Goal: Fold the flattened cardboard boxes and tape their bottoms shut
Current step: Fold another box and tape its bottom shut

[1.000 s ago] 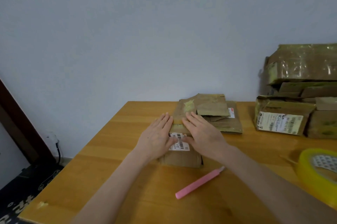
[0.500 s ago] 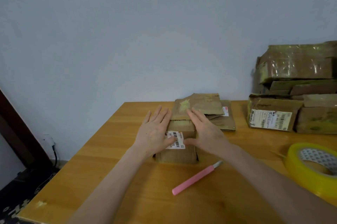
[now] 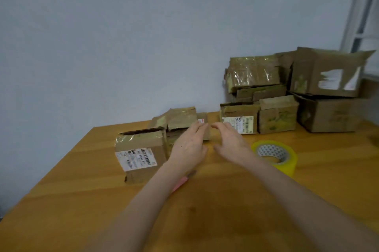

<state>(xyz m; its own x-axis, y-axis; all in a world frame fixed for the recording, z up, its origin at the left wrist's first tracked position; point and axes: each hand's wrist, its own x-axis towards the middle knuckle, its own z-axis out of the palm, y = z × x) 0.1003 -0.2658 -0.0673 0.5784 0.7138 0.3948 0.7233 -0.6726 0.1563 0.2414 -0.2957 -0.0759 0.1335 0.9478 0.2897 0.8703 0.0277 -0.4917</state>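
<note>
Left hand (image 3: 188,146) and right hand (image 3: 231,143) hovered relaxed and empty over the table (image 3: 71,190), a folded box (image 3: 141,154) to their left, a tape roll (image 3: 275,156) to their right.

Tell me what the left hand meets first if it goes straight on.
Likely the flattened cardboard stack: fingertips of the left hand overlap its right end, though contact is unclear.

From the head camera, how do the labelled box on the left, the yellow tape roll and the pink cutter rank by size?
1. Labelled box, largest.
2. Yellow tape roll, clearly smaller.
3. Pink cutter, smallest as seen, but the left forearm covers most of it, so its full length is unsure.
</note>
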